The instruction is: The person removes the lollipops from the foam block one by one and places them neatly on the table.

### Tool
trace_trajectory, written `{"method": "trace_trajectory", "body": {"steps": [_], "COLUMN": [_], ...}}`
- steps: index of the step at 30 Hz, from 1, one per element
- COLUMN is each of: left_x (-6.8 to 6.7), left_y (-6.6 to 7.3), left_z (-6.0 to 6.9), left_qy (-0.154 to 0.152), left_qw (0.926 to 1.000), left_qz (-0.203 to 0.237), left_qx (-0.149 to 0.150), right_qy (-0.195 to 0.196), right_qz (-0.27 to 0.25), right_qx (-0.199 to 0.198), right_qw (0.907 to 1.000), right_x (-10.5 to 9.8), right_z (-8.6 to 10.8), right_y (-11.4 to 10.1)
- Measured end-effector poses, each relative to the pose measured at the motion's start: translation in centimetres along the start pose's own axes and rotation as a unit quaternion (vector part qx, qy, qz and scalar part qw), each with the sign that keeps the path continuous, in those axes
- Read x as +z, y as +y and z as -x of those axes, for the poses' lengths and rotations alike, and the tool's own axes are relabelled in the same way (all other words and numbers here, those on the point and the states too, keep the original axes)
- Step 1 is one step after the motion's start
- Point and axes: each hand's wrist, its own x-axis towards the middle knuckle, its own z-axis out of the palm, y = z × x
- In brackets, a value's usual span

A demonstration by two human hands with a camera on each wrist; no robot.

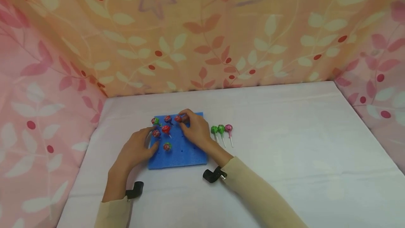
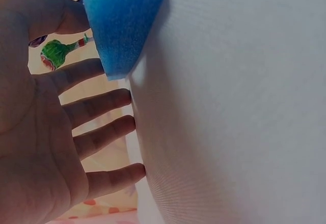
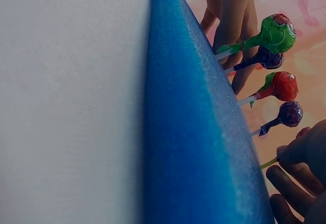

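A blue foam block (image 1: 190, 156) with small holes lies on the table, and several wrapped lollipops stand in it by their sticks. Among them are a red lollipop (image 1: 166, 129) and a green-and-red lollipop (image 1: 167, 146) nearer the front. My right hand (image 1: 197, 131) pinches a red lollipop (image 1: 178, 118) by the far edge; its stick meets the foam top in the right wrist view. How deep the stick sits is hidden. Along the block's left edge my left hand (image 1: 136, 149) rests with thumb and forefinger touching the foam (image 2: 125, 25), other fingers extended toward the table.
Right of the block lie three loose lollipops: a green one (image 1: 214, 129), another green one (image 1: 221, 128) and a pink one (image 1: 228, 128). The table (image 1: 284, 143) has a white cover. Patterned curtains (image 1: 202, 38) enclose it at the back and sides.
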Motion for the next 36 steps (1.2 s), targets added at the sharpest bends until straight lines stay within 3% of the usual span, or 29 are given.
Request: {"method": "trace_trajectory", "body": {"steps": [5,12,21,36], "left_x": [0.1,0.3,0.2,-0.1], "left_y": [-0.1,-0.2,-0.2,-0.2], "left_z": [0.2,0.2,0.2,0.1], "left_qy": [-0.004,-0.001,-0.007,0.001], "left_qw": [1.0000,1.0000,0.9999,0.9999], "left_qz": [-0.004,-0.004,-0.005,-0.007], "left_qx": [0.003,-0.006,-0.010,0.009], "right_qy": [0.001,0.011,0.051,0.017], "right_qz": [-0.009,-0.009,-0.091,-0.115], "right_qx": [0.004,-0.022,-0.061,-0.075], "right_qw": [1.0000,0.9997,0.9927,0.9904], "right_x": [0.1,0.3,0.2,-1.5], "right_z": [0.3,0.2,0.1,1.8], "right_y": [0.2,0.4,0.1,-0.3]}}
